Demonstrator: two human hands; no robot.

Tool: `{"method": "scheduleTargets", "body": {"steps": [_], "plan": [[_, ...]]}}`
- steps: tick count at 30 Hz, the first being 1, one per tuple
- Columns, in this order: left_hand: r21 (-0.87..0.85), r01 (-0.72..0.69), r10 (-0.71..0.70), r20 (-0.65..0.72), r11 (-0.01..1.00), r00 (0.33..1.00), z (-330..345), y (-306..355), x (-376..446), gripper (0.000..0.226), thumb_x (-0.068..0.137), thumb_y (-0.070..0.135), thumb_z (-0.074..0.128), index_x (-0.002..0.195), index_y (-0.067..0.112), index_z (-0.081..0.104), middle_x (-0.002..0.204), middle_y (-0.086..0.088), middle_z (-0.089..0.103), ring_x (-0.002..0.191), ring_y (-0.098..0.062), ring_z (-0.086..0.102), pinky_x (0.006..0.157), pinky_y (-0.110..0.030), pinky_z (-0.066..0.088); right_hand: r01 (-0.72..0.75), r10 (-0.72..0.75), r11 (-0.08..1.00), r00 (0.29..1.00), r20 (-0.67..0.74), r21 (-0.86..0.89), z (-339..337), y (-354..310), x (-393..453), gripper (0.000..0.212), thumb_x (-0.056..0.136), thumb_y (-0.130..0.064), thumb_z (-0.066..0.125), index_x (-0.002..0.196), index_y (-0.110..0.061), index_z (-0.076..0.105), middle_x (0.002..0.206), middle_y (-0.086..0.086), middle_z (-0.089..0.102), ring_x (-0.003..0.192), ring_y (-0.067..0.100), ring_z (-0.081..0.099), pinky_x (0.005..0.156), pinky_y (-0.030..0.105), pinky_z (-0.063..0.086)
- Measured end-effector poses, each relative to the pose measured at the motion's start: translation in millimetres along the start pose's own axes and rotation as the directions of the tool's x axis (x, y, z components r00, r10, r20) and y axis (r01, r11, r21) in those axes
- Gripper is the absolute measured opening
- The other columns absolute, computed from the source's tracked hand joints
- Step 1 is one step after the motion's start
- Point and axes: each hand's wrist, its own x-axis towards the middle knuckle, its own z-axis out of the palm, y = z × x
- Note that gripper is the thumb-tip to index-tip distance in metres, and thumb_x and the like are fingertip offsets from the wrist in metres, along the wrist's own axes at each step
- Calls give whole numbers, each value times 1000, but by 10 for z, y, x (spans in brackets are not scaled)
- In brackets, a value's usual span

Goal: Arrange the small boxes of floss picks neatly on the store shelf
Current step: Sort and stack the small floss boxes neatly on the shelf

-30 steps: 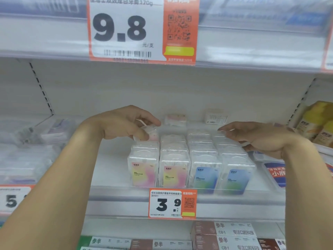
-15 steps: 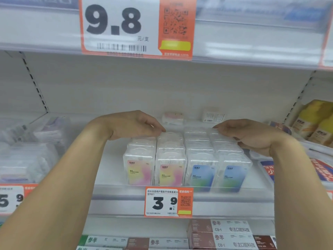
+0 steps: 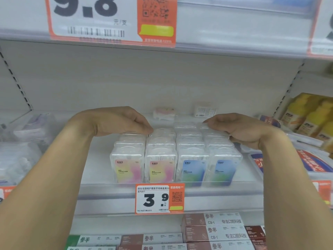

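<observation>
Small clear floss pick boxes (image 3: 160, 159) stand in rows running front to back on the white shelf (image 3: 93, 165). The two left front boxes have pink-yellow labels and the two right front boxes (image 3: 192, 170) have blue ones. My left hand (image 3: 115, 121) is curled over the back of the left rows, with its fingertips touching a box top. My right hand (image 3: 239, 129) lies against the back right of the rows, fingers stretched over the tops. Neither hand lifts a box. A pink box (image 3: 164, 112) and a white box (image 3: 205, 110) lie loose at the back.
A 3.9 price tag (image 3: 159, 199) hangs on the clear front rail. Clear packets (image 3: 27, 134) lie on the left, and yellow bottles (image 3: 310, 120) and flat packs (image 3: 311, 161) on the right. The upper shelf edge carries a 9.8 tag (image 3: 111, 18). Boxed goods (image 3: 212, 230) fill the shelf below.
My left hand has set the small box it held into the back of the left rows. Both hands have closed in onto the row tops, and the view has moved closer.
</observation>
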Motion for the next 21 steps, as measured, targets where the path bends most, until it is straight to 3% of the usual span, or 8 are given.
{"method": "scheduleTargets", "body": {"steps": [4,7,9,11,13,15,18,21], "plan": [[9,9,-9,-33,1000,999,41,98,-59,83,55,79,68,112,18,71,119,-12,69,117,-34,60,106,-54,42,-23,28,997,997,-73,71,23,-68,-49,30,96,-43,57,116,-25,71,125,-2,67,119,25,59,101,37,46],[-24,21,-24,-104,999,994,-2,166,-63,60,76,63,58,113,18,70,111,-1,73,109,-20,65,105,-42,45,3,69,959,968,-242,285,-6,-78,-19,22,97,-30,59,110,-16,70,116,5,71,106,26,67,93,37,53],[-103,15,-36,-205,995,978,-43,191,-30,40,89,50,56,110,19,69,103,4,75,99,-13,69,99,-38,50,39,85,953,918,-387,302,-60,-73,103,12,93,-27,64,100,-20,71,105,5,74,99,23,71,92,43,56],[-81,26,-49,-299,996,953,-68,246,105,29,93,43,58,104,19,70,97,4,75,93,-13,70,92,-36,54,78,26,980,865,-500,185,-156,-34,345,7,88,-21,66,93,-21,71,100,7,74,93,21,70,90,48,57],[33,58,-44,-325,998,945,-29,312,339,29,90,39,61,101,14,70,98,0,74,91,-14,69,88,-36,55,100,-117,993,852,-510,-61,-274,55,687,15,87,-15,67,101,-19,70,111,8,71,93,20,65,89,39,56],[172,87,-36,-280,981,959,10,393,614,37,85,40,63,101,8,70,104,-7,70,93,-17,65,89,-36,52,60,-190,942,907,-376,-330,-380,131,975,32,90,-14,66,120,-23,63,133,6,60,109,21,59,94,33,48],[399,123,-49,-189,909,981,-12,420,997,23,90,28,58,98,9,69,107,-4,64,100,-23,59,85,-29,46,-46,-107,818,967,-231,-573,-473,215,1230,58,95,-9,58,148,-23,40,154,6,39,136,28,44,110,34,37],[554,177,-94,-176,813,980,-53,396,1276,38,96,27,53,131,13,55,137,-8,51,126,-26,48,101,-30,38,-54,-109,744,974,-200,-666,-490,226,1346,74,89,-14,69,152,-11,31,152,10,38,134,30,45,110,33,36]]}}
